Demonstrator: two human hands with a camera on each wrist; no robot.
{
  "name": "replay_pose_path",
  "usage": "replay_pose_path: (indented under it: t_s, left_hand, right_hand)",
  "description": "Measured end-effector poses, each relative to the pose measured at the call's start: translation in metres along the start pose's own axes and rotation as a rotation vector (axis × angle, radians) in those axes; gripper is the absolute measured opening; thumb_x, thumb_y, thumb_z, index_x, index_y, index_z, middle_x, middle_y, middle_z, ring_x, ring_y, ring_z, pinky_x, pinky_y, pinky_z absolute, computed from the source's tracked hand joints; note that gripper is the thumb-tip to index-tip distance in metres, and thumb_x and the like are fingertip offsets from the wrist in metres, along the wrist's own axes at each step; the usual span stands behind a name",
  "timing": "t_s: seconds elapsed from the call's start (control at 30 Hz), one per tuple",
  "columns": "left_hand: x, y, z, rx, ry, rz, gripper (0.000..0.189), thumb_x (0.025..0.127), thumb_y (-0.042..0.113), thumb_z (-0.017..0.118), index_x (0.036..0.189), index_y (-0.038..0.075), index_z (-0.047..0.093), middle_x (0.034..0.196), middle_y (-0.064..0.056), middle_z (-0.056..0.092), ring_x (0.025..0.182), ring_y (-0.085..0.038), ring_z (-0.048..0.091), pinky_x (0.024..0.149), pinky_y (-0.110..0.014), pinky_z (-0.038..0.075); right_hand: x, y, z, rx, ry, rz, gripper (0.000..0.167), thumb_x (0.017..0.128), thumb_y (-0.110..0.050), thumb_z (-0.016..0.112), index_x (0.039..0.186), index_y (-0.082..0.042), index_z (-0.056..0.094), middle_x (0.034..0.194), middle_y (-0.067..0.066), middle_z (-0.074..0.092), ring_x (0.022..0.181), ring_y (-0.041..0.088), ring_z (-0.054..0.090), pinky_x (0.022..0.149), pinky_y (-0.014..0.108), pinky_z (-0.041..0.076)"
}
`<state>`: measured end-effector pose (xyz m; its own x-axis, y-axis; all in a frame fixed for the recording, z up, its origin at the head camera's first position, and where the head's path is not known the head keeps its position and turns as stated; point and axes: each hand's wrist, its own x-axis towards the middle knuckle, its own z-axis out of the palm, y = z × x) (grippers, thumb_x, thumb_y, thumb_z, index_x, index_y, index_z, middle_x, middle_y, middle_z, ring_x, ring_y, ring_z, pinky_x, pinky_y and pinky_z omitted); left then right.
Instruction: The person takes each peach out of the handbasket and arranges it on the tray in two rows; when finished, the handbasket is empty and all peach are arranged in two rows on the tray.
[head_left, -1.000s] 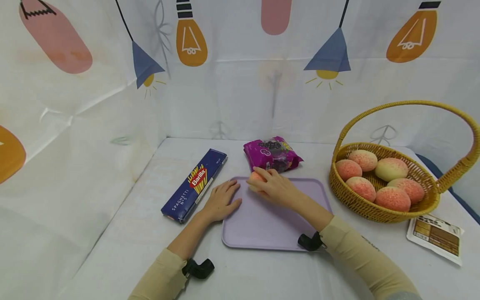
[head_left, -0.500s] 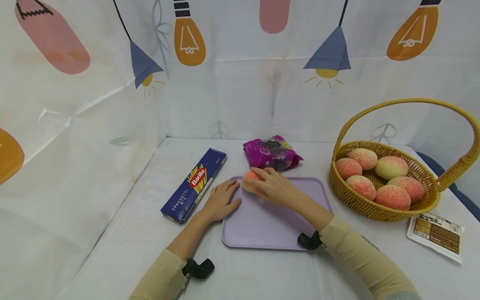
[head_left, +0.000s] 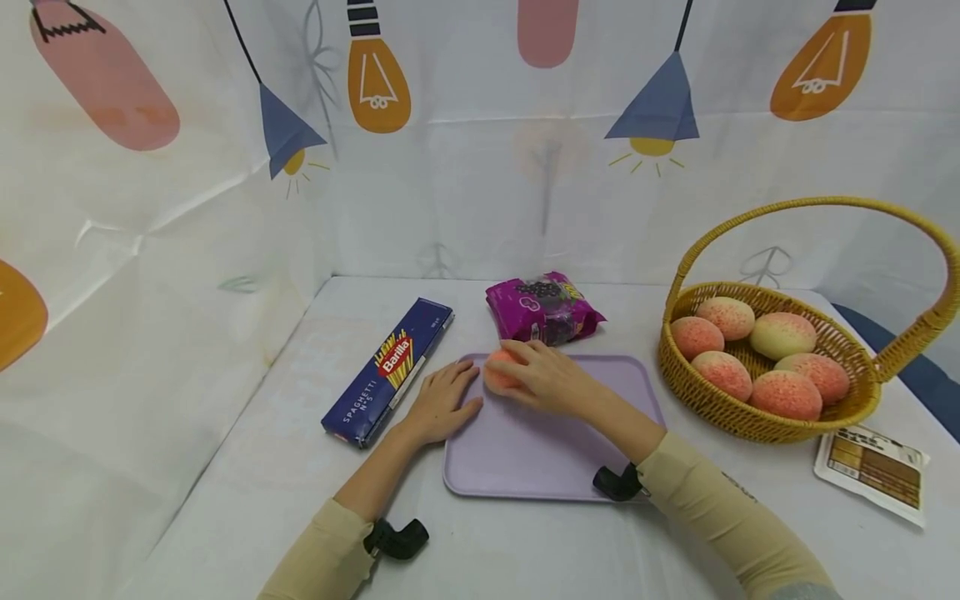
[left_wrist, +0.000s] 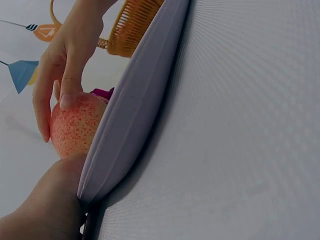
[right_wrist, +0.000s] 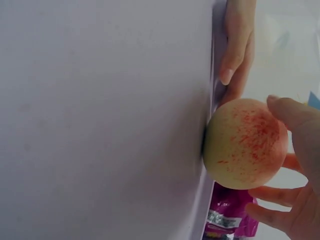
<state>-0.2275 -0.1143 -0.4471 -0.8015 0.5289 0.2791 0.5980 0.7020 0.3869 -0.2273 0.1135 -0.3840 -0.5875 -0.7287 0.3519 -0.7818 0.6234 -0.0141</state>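
Note:
A pink-and-cream peach (head_left: 497, 377) sits on the lilac tray (head_left: 525, 458), near its far left corner. My right hand (head_left: 553, 380) holds it from above, fingers over the far side; in the right wrist view the thumb touches the red-speckled top of the peach (right_wrist: 245, 145). My left hand (head_left: 441, 405) rests flat across the tray's left rim, fingers straight and holding nothing. In the left wrist view the peach (left_wrist: 75, 127) shows beyond the left hand (left_wrist: 50, 200), under the fingers of the right hand (left_wrist: 70, 50).
Left of the tray lies a blue spaghetti box (head_left: 390, 371). Behind it is a purple snack bag (head_left: 543, 308). A wicker basket (head_left: 720, 421) with a tall handle holds several more peaches at the right, and a flat brown-and-white packet (head_left: 870, 475) lies in front of it.
Over the past second my right hand has shifted the peach slightly left and toward me on the tray. My left hand has stayed in place.

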Motion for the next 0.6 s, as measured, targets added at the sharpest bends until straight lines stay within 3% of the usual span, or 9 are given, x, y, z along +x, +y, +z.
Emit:
replay_pose_path:
  t_s: [0.33, 0.6]
  left_hand:
    - [0.002, 0.001, -0.001, 0.018, -0.067, -0.047, 0.056, 0.092, 0.038, 0.047, 0.137, 0.007, 0.040, 0.143, -0.009, 0.035, 0.132, -0.026, 0.026, 0.104, -0.047, 0.020]
    - [0.001, 0.001, -0.003, 0.014, -0.066, -0.044, 0.056, 0.092, 0.037, 0.047, 0.137, 0.006, 0.040, 0.143, -0.010, 0.034, 0.132, -0.028, 0.026, 0.104, -0.047, 0.019]
  right_hand:
    - [0.000, -0.003, -0.006, 0.037, -0.018, 0.027, 0.041, 0.085, -0.036, 0.063, 0.122, -0.018, 0.057, 0.126, 0.015, 0.050, 0.103, 0.035, 0.052, 0.084, 0.049, 0.045]
    - [0.002, -0.005, -0.023, 0.024, -0.127, 0.123, 0.042, 0.090, -0.038, 0.055, 0.129, -0.020, 0.053, 0.134, 0.015, 0.045, 0.116, 0.037, 0.045, 0.094, 0.052, 0.038]
